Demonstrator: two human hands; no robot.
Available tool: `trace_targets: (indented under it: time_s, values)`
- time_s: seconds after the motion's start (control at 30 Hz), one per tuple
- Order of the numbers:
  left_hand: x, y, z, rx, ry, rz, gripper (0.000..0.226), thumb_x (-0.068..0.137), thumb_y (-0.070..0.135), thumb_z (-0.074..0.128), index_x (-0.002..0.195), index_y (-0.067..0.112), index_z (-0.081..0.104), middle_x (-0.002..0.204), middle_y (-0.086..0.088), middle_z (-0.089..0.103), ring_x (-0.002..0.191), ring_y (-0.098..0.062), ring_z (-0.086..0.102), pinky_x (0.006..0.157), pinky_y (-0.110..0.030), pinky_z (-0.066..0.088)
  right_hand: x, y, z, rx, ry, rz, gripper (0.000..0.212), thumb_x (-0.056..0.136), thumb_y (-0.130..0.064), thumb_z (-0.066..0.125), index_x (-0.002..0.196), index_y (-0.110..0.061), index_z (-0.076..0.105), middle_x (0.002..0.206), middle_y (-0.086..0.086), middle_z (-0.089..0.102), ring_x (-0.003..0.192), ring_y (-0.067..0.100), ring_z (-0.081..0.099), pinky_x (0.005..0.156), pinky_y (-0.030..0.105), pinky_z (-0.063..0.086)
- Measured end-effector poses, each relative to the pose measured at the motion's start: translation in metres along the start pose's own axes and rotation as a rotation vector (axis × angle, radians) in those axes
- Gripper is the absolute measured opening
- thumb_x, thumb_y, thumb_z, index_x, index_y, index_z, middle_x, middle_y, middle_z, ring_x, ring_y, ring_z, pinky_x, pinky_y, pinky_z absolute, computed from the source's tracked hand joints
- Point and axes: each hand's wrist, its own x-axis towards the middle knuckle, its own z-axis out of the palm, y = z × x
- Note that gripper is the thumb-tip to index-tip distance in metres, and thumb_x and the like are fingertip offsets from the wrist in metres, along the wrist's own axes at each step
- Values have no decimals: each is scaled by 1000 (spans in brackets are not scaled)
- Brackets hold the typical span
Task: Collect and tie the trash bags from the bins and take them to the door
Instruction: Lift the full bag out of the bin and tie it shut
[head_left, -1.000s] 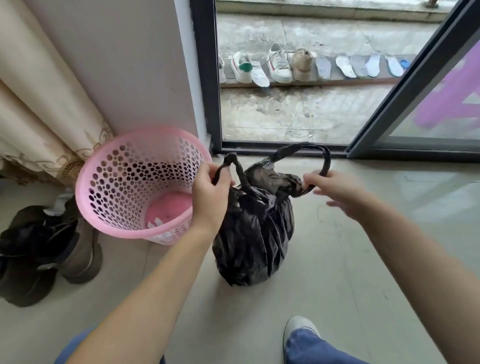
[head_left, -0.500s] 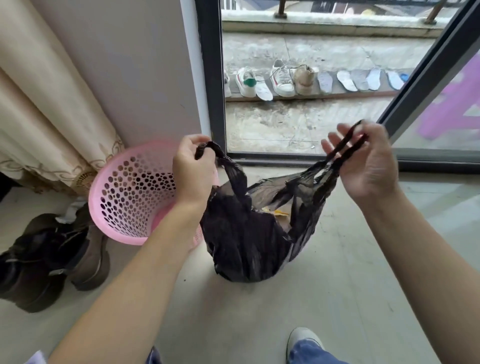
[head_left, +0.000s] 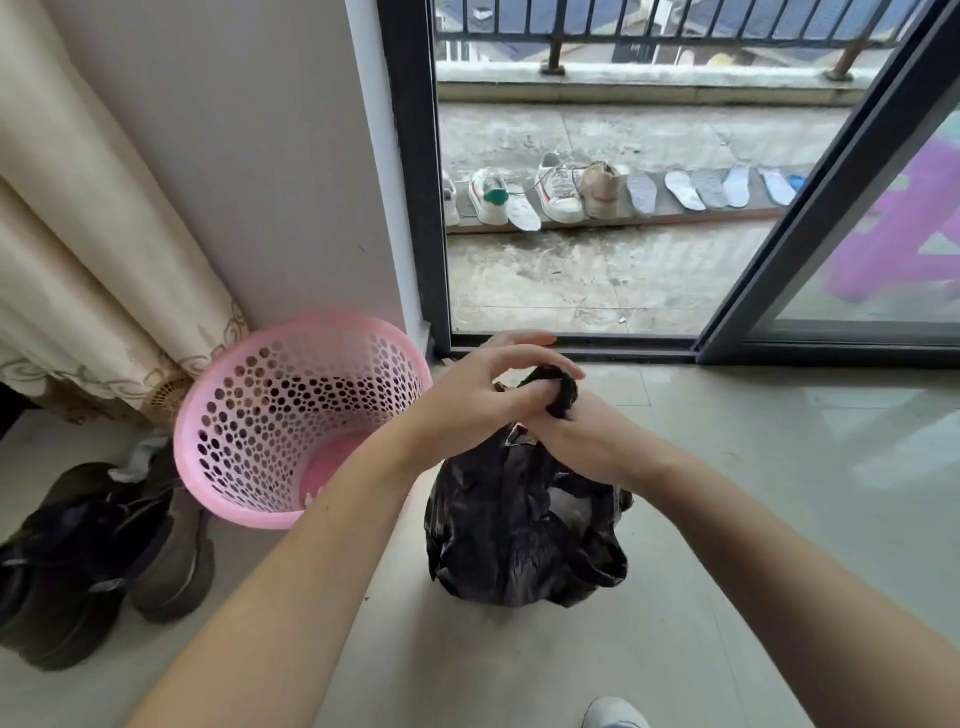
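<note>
**Both hands at the neck of the bag**

The black trash bag (head_left: 524, 535) sits on the floor at lower centre. The left hand (head_left: 467, 402) and right hand (head_left: 587, 441) close on its bunched handles above. The pink bin (head_left: 291, 415) stands just left; dark shoes (head_left: 98, 556) lie further left.

Pale grey tiled floor (head_left: 753, 519) underfoot. Sitting on it: the black trash bag (head_left: 519, 540) dead centre, the pink perforated bin (head_left: 291, 415) tilted just to its left, and dark boots (head_left: 93, 561) further left, by the curtain (head_left: 104, 291) hem brushing the floor.
</note>
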Motion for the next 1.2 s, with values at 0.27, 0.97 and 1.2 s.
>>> trace_targets:
  time_s: [0.27,0.97,1.2]
  values:
    - [-14,-63,65,-23,42,-156,47,85,7,56,128,22,46,100,18,63,95,1,61,83,-15,45,-1,9,-12,682,-101,196,43,99,-22,28,110,-28,69,50,2,37,39,11,28,48,28,16]
    - [-9,-100,62,-323,167,-375,9,91,14,59,94,19,66,81,-5,65,73,-15,62,69,-25,50,-3,84,35,-725,-243,177,58,92,-16,37,148,-19,23,155,2,21,135,26,36,107,42,36]
    - [-5,-118,57,210,444,-380,28,83,15,55,62,12,36,59,0,37,58,-15,34,55,-30,25,-6,86,10,12,-24,266,30,100,-33,40,119,-22,61,123,-7,59,117,13,53,104,30,38]
